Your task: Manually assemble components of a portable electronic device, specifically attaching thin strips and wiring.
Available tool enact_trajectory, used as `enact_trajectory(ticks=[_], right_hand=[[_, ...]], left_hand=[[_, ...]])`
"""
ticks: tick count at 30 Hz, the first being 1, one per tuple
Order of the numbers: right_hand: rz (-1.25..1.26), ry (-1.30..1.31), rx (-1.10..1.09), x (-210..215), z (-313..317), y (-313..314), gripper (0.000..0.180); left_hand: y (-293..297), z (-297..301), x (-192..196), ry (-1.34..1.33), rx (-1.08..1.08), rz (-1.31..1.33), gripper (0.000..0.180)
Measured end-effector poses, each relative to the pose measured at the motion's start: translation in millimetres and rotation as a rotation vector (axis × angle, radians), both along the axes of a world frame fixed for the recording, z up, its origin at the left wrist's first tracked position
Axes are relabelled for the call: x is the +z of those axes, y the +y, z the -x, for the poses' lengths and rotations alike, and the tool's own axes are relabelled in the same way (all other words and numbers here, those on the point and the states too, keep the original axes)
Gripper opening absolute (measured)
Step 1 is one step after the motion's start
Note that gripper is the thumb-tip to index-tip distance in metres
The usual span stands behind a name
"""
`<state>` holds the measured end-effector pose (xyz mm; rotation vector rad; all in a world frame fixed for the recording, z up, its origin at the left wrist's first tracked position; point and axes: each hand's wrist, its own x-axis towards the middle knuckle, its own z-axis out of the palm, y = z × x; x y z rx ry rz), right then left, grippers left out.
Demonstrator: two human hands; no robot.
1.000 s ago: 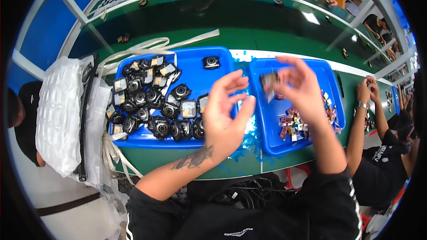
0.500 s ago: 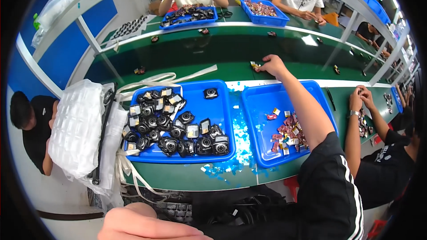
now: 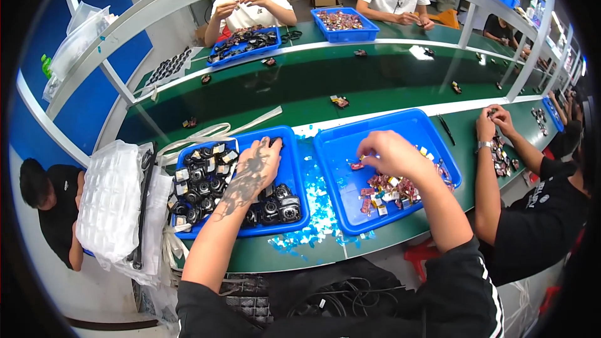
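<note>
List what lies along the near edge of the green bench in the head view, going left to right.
Stack of clear bubble trays → blue bin of small black camera parts with the left hand in it → blue scraps on the bench → blue bin of small coloured pieces with the right hand over it.

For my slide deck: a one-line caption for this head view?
Left hand reaches into blue tray of black parts; right hand picks over blue tray of small pieces.
</note>
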<state>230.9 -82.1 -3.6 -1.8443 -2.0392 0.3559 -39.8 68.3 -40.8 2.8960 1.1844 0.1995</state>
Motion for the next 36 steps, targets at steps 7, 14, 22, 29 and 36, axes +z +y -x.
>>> enact_trajectory(ticks=[7, 14, 22, 29, 36], right_hand=[[-0.057, -0.129, -0.144, -24.4, 9.9, -0.1, 0.017], [0.038, 0.997, -0.049, -12.1, 11.6, -19.0, 0.024], [0.023, 1.110, 0.078, -13.4, 29.0, -28.6, 0.015], [-0.111, 0.789, -0.013, -9.9, 49.9, -30.5, 0.016], [-0.208, 1.107, -0.106, -19.3, 59.0, -30.6, 0.016]], left_hand=[[19.2, -25.1, 1.1, 0.075, -0.067, -0.008, 0.019], [-8.6, -24.9, 29.5, -0.476, 0.036, 0.648, 0.038], [-89.9, -46.6, 26.4, -0.945, -0.033, 1.454, 0.026], [-91.2, -49.8, 16.3, -1.068, 0.133, 1.609, 0.020], [-87.4, -47.1, 5.0, -1.098, 0.171, 1.669, 0.019]])
